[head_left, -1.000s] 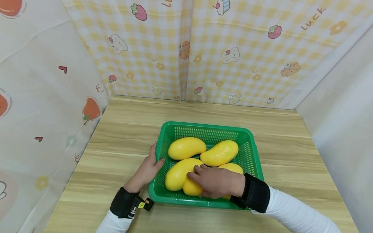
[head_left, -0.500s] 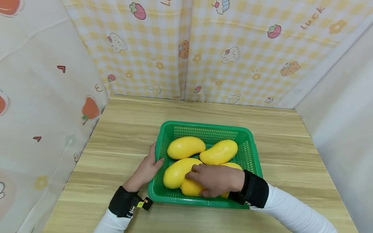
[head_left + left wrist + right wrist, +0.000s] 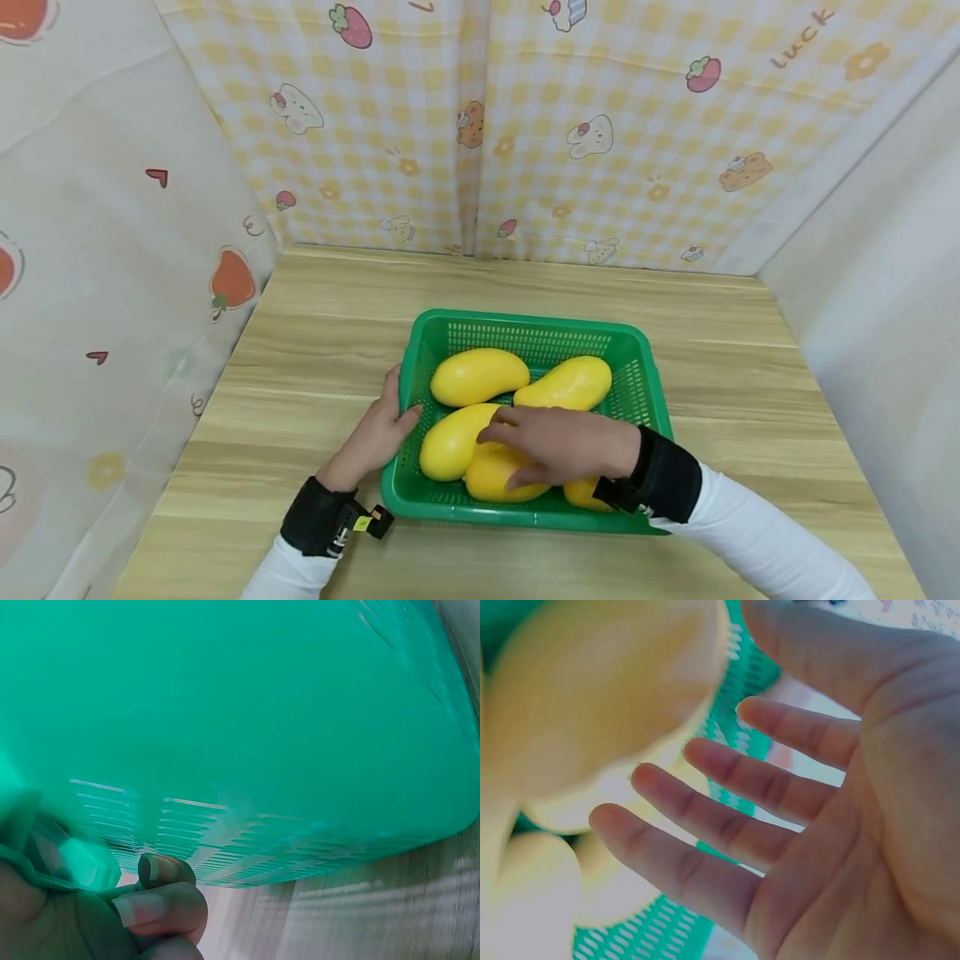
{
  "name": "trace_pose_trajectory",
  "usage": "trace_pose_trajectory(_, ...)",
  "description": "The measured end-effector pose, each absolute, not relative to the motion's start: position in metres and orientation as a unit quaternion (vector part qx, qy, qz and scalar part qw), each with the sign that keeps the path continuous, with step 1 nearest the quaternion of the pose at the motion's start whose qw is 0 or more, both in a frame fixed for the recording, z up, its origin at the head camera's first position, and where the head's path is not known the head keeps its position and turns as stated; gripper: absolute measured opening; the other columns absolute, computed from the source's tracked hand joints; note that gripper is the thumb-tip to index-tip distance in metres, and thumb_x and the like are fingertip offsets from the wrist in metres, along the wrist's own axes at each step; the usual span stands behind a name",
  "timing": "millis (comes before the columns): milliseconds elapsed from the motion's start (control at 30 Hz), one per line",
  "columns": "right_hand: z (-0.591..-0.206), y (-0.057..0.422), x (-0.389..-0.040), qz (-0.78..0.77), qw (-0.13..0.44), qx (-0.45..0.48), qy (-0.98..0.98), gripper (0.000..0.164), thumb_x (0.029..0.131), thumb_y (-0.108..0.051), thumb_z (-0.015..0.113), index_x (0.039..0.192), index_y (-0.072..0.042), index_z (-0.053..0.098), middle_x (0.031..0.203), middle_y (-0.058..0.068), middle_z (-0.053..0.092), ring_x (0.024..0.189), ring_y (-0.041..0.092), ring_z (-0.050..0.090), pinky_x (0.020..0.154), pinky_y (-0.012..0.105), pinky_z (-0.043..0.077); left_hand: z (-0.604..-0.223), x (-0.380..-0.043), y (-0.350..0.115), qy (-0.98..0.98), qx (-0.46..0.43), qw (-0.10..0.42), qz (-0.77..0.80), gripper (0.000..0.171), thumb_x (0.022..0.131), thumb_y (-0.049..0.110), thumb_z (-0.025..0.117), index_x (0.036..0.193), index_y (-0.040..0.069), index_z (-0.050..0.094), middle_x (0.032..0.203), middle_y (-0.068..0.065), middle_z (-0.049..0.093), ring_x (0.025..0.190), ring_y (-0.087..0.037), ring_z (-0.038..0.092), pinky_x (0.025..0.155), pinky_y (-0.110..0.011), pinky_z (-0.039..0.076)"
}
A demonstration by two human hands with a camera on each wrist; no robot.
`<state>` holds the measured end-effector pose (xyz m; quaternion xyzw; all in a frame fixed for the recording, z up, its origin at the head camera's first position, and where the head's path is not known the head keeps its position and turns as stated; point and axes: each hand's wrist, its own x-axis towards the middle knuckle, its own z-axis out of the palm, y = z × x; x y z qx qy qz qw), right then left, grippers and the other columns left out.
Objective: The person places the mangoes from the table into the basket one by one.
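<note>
A green plastic basket (image 3: 510, 518) holds several yellow mangoes. My left hand (image 3: 378, 435) grips its left rim, thumb over the edge and fingers outside; in the left wrist view, curled fingers (image 3: 169, 907) show against the slotted wall. My right hand (image 3: 566, 442) is over the front of the basket, above a front mango (image 3: 498, 479), with thumb and fingers apart. In the right wrist view its fingers (image 3: 690, 870) are extended and hold nothing, beside a large blurred mango (image 3: 600, 690). Another mango (image 3: 585, 493) at the front right is partly hidden by the right hand and wrist.
Two mangoes lie along the back of the basket, the left one (image 3: 480, 377) fully visible. Wood-grain tabletop (image 3: 330, 333) surrounds the basket. A checked curtain (image 3: 390, 125) closes off the back, and pale cloths (image 3: 112, 275) hang at both sides.
My right hand has risen slightly and its fingers have spread off the front mango, uncovering more of it. My left hand stays on the rim.
</note>
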<state>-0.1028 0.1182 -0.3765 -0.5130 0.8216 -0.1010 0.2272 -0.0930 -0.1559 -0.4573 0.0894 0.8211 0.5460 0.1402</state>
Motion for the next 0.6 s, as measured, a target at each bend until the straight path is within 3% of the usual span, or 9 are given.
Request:
trace_pose_trajectory(267,-0.357,0.139,-0.113,-0.136,0.159,-0.487,0.848,0.049,0.093,-0.039,0.061,0.134,-0.013,0.053,0.122,0.001,0.054,0.088,0.01,0.056,0.073,0.021,0.048,-0.457,-0.094,-0.156,0.819,0.092,0.14,0.549,0.066,0.099,0.005,0.045,0.149,0.0,0.003,0.133,-0.032,0.043,0.103,-0.034,0.058,0.081,-0.04,0.05)
trace_pose_trajectory(467,-0.351,0.171,-0.11,-0.163,0.063,-0.456,0.872,0.046,0.093,-0.039,0.062,0.132,-0.015,0.054,0.125,0.001,0.054,0.11,0.015,0.055,0.086,0.029,0.049,-0.459,-0.09,-0.157,0.81,0.081,0.142,0.563,0.064,0.1,0.008,0.045,0.15,0.003,0.005,0.135,-0.032,0.042,0.102,-0.034,0.058,0.081,-0.04,0.05)
trace_pose_trajectory(600,-0.348,0.198,-0.105,-0.18,0.001,-0.43,0.885,0.05,0.09,-0.035,0.066,0.133,-0.012,0.053,0.13,0.005,0.052,0.117,0.021,0.051,0.091,0.039,0.047,-0.46,-0.088,-0.159,0.839,0.075,0.136,0.521,0.064,0.103,0.028,0.044,0.152,0.008,0.007,0.13,-0.027,0.05,0.094,-0.025,0.063,0.077,-0.038,0.052)
